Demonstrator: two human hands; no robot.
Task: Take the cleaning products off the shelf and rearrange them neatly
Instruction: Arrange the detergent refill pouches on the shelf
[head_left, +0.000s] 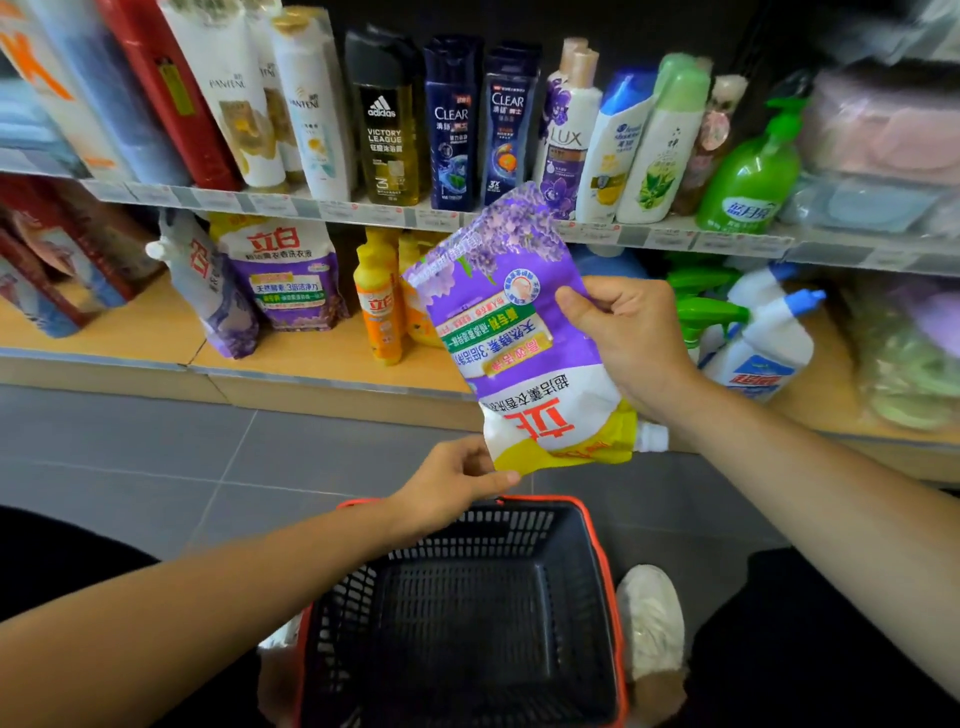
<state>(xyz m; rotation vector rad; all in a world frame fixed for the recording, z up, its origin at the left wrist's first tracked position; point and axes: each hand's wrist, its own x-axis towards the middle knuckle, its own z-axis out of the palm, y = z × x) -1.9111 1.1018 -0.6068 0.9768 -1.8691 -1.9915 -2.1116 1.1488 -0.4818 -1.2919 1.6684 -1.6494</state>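
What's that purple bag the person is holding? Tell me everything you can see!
The purple bag is a soft plastic pouch, purple in the middle, white and yellow at one end, with printed lavender flowers, green bands and red characters. It is held upside down and tilted, with its white spout cap at the lower right corner. The right hand grips its right edge; the left hand pinches its bottom left corner.

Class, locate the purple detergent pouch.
Head view, centre: the purple detergent pouch, upside down, gripped by left hand and right hand above the black basket.
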